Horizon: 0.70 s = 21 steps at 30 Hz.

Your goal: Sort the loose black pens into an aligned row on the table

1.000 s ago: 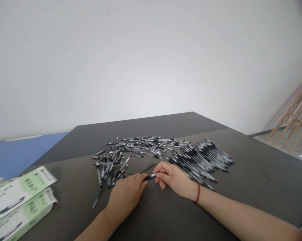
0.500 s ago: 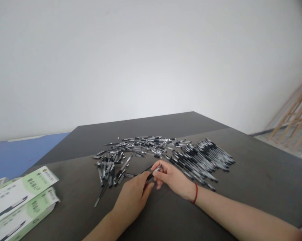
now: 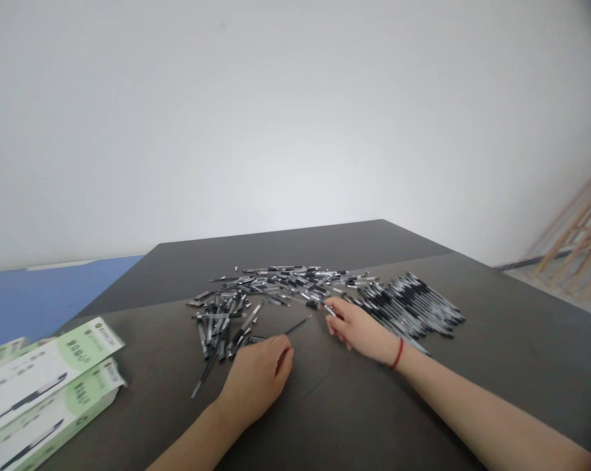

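My right hand (image 3: 347, 324), with a red string at the wrist, pinches a small clear and dark pen part (image 3: 329, 310) near the front of the loose pile. My left hand (image 3: 260, 369) rests curled on the table, its fingertips mostly turned out of view; what it holds, if anything, is hidden. Just beyond it lies a thin refill (image 3: 299, 324). Loose pen parts (image 3: 221, 317) are heaped to the left and behind. Pens with black grips (image 3: 413, 304) lie side by side in a slanting row, partly behind my right hand.
Green and white pen boxes (image 3: 55, 366) are stacked at the left front of the dark table (image 3: 325, 239). A blue surface (image 3: 40, 294) lies beyond the left edge. A wooden rack (image 3: 582, 235) stands at the far right, and a white wall rises behind.
My hands have come apart. My right hand has moved right and away from me, towards the loose parts. The dark pen part between the hands no longer shows there.
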Tool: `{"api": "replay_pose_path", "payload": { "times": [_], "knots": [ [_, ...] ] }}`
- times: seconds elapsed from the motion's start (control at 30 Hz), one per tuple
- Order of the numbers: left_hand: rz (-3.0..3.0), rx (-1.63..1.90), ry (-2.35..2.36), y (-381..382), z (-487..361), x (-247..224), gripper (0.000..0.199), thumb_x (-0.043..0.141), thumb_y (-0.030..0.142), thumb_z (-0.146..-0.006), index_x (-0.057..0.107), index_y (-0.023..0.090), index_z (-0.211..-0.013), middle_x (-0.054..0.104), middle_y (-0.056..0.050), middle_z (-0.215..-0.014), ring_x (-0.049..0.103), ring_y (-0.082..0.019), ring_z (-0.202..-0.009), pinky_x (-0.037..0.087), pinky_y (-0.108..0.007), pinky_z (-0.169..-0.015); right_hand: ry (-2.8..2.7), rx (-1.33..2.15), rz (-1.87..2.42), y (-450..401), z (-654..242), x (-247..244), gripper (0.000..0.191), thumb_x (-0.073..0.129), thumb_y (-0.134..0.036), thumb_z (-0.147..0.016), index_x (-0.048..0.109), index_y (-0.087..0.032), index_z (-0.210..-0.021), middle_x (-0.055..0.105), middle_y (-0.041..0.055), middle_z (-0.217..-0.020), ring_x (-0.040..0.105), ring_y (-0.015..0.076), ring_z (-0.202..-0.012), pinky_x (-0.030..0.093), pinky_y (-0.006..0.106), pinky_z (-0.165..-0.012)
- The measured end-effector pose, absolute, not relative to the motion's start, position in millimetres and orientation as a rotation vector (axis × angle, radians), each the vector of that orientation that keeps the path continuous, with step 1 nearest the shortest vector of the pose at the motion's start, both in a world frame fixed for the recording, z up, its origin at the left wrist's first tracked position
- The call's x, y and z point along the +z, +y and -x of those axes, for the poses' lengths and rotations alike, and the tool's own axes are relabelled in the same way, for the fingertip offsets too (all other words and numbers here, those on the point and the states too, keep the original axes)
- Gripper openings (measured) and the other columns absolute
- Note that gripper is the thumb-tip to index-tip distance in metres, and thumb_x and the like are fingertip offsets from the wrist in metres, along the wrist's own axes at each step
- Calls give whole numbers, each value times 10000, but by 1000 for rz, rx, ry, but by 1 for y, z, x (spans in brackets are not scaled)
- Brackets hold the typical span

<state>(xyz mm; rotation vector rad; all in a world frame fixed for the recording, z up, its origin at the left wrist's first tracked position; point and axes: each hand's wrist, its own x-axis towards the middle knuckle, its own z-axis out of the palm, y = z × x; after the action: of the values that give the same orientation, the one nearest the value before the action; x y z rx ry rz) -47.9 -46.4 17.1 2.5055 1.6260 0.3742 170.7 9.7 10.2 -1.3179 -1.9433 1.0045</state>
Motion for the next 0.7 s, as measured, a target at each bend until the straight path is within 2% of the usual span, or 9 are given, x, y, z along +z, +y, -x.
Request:
{"api": "replay_pose_path", "payload": {
  "times": [0.03, 0.1, 0.17, 0.3, 0.4, 0.7],
  "knots": [
    [-2514, 374, 1625, -46, 48, 16, 212, 369, 251, -906, 529, 213, -772, 640, 0, -753, 596, -145, -675, 355, -238, -605, -2061, 838, 1351, 5, -166, 8, 296, 472, -184, -826, 494, -189, -1121, 604, 17, -796, 560, 134, -638, 454, 244, -597],
    [-2527, 380, 1615, -45, 49, 15, 215, 363, 246, -909, 523, 214, -770, 639, 1, -757, 597, -145, -676, 351, -238, -605, -2235, 508, 1383, -2, -157, 5, 355, 502, -136, -807, 497, -168, -1161, 607, 83, -1008, 584, 183, -878, 443, 284, -784],
    [-2530, 385, 1604, -45, 49, 13, 215, 357, 241, -912, 519, 214, -773, 639, 2, -764, 598, -144, -685, 349, -238, -611, -2343, 244, 1435, -7, -150, 5, 350, 488, -113, -815, 499, -160, -1161, 575, 108, -1095, 559, 212, -981, 420, 300, -840],
    [-2518, 389, 1587, -44, 51, 10, 212, 349, 240, -915, 514, 218, -784, 634, 5, -771, 596, -143, -702, 347, -236, -621, -2384, -115, 1613, -7, -145, 11, 250, 435, -89, -844, 516, -165, -1068, 580, 103, -1015, 544, 233, -980, 428, 302, -799],
    [-2510, 389, 1580, -44, 52, 11, 214, 348, 244, -917, 511, 219, -781, 627, 6, -766, 591, -143, -702, 347, -234, -619, -2370, -248, 1669, -4, -149, 12, 169, 435, -102, -854, 520, -169, -983, 581, 107, -991, 539, 245, -967, 429, 315, -793],
    [-2477, 389, 1585, -43, 53, 10, 211, 358, 238, -911, 502, 216, -757, 616, 14, -732, 577, -135, -668, 327, -230, -599, -2400, -158, 1945, 0, -160, 13, 229, 340, -40, -877, 505, -146, -996, 606, 132, -945, 646, 224, -779, 453, 276, -590]
  ]
}}
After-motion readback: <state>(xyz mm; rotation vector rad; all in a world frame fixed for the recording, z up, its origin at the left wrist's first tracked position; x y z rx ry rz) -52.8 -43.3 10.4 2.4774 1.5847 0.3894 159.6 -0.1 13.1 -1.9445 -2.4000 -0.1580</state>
